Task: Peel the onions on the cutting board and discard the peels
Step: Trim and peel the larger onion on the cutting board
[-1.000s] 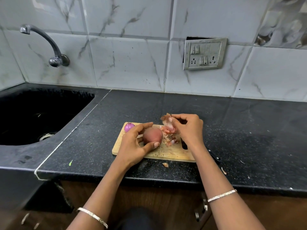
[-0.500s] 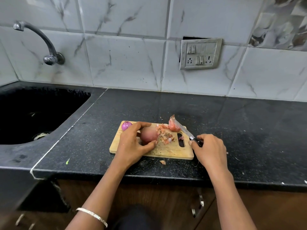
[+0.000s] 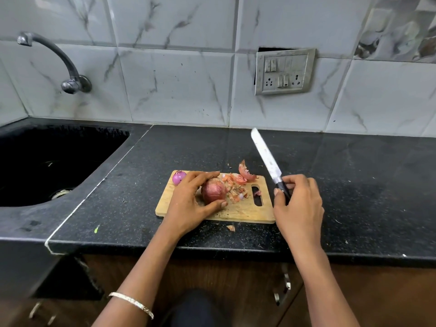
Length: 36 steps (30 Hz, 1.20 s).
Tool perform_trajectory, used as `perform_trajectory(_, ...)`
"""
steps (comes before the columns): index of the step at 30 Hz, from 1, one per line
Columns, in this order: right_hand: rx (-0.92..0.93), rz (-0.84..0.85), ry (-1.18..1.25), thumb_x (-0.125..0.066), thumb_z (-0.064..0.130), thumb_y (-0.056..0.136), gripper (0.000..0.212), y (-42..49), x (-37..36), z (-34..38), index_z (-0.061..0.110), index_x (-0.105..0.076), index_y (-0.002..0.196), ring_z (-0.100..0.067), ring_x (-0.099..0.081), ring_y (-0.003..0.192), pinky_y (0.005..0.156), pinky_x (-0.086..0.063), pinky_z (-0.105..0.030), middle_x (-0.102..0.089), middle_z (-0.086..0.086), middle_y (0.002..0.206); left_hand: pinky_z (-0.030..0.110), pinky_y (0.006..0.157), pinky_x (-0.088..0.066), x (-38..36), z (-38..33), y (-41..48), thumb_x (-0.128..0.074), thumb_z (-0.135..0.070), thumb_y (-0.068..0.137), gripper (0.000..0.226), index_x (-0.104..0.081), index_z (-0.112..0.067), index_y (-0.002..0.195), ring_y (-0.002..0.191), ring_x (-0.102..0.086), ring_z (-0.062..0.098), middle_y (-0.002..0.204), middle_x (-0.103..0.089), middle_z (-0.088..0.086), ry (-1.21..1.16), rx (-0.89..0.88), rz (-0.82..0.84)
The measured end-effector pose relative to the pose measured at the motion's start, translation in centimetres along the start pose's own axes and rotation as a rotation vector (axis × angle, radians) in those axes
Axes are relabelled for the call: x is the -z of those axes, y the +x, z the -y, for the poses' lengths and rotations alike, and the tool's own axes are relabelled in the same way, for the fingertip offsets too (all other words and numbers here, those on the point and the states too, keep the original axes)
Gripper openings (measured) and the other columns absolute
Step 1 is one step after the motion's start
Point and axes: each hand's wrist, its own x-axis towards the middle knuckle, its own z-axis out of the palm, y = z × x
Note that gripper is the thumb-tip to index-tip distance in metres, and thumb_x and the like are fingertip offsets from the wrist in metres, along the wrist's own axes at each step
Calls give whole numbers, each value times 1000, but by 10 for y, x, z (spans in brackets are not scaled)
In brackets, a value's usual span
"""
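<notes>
Head view, left grip [image 3: 188,200] curled round onion [image 3: 213,191], right grip [image 3: 299,205] clasping knife [image 3: 265,153]

The cutting board [image 3: 245,211] is lying on the counter [image 3: 354,185], right of the sink [image 3: 35,215]. An onion [image 3: 213,191] is sitting mid-board, a smaller onion [image 3: 178,177] behind-left, peels [image 3: 238,184] lying just right of it.

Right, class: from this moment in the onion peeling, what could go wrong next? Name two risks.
1. The right hand holds the knife raised while the left hand wraps the unpeeled onion; a cut there could catch fingers.
2. Loose peels sit at the far edge of the cutting board, and one scrap already lies on the counter; more may scatter.
</notes>
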Motion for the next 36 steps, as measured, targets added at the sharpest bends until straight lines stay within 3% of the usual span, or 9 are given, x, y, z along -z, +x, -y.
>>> perform_trajectory(4, 50, 92, 134, -74, 24, 87, 21, -30, 2, 16, 26, -65, 105, -15, -66, 87, 79, -54, -39, -68, 9, 98, 9, 94, -49, -2, 1, 0, -94, -32, 68, 74, -63, -23, 134, 112, -60, 9, 123, -60, -5, -3, 23, -27)
perform_trajectory(8, 30, 128, 178, -78, 22, 81, 24, -50, -1, 22, 29, -69, 103, -17, -71, 90, 80, -58, -44, -74, 11, 96, 24, 95, -56, -2, 2, 0, -93, -43, 64, 79, -64, -26, 135, 111, -63, 7, 122, -65, -7, 6, 50, -61)
perform_trajectory(13, 125, 129, 172, -72, 17, 88, 51, -55, -5, 19, 24, -62, 137, -15, -66, 97, 83, -51, -33, -70, 4, 107, 29, 93, -59, -2, -1, -1, -84, -57, 58, 85, -65, -24, 134, 110, -66, 8, 122, -69, -6, -37, 96, -104)
perform_trajectory(15, 157, 147, 188, -64, 21, 95, 47, -58, -7, 18, 24, -57, 141, -17, -67, 95, 83, -54, -35, -71, 3, 113, 28, 91, -59, -2, -2, -1, -84, -57, 58, 84, -65, -25, 133, 108, -66, 7, 120, -69, -7, -35, 105, -113)
perform_trajectory(17, 128, 165, 213, -50, 28, 102, 41, -59, -10, 15, 24, -56, 142, -20, -68, 86, 75, -54, -38, -72, 3, 113, 27, 90, -59, -2, -3, -1, -84, -57, 58, 82, -66, -25, 132, 106, -66, 7, 119, -69, -8, -37, 108, -113)
perform_trajectory(20, 79, 247, 291, -37, 35, 105, 41, -53, -13, 11, 25, -52, 142, -14, -63, 74, 68, -49, -39, -69, 9, 88, 26, 89, -59, -1, -3, -1, -84, -57, 58, 81, -66, -26, 131, 105, -66, 6, 117, -69, -10, -39, 109, -114)
perform_trajectory(24, 87, 356, 355, -57, 46, 99, 28, -48, -12, 12, 41, -50, 126, -7, -60, 66, 61, -46, -29, -63, 10, 75, 27, 89, -60, -1, -2, -1, -85, -55, 59, 80, -66, -25, 130, 105, -67, 7, 118, -69, -9, -47, 103, -108)
perform_trajectory(28, 20, 457, 423, -60, 28, 100, 17, -45, -13, 10, 36, -53, 113, -13, -61, 44, 43, -50, -30, -70, 2, 74, 29, 89, -60, -2, -2, 0, -86, -54, 59, 80, -66, -25, 130, 106, -66, 7, 119, -68, -9, -48, 104, -102)
perform_trajectory(36, 113, 412, 174, -47, 45, 103, 25, -47, -14, 14, 41, -53, 127, -17, -68, 70, 73, -56, -43, -71, 10, 85, 8, 86, -51, -1, -2, 0, -86, -53, 59, 80, -67, -22, 130, 104, -64, 4, 120, -69, -7, -42, 87, -95)
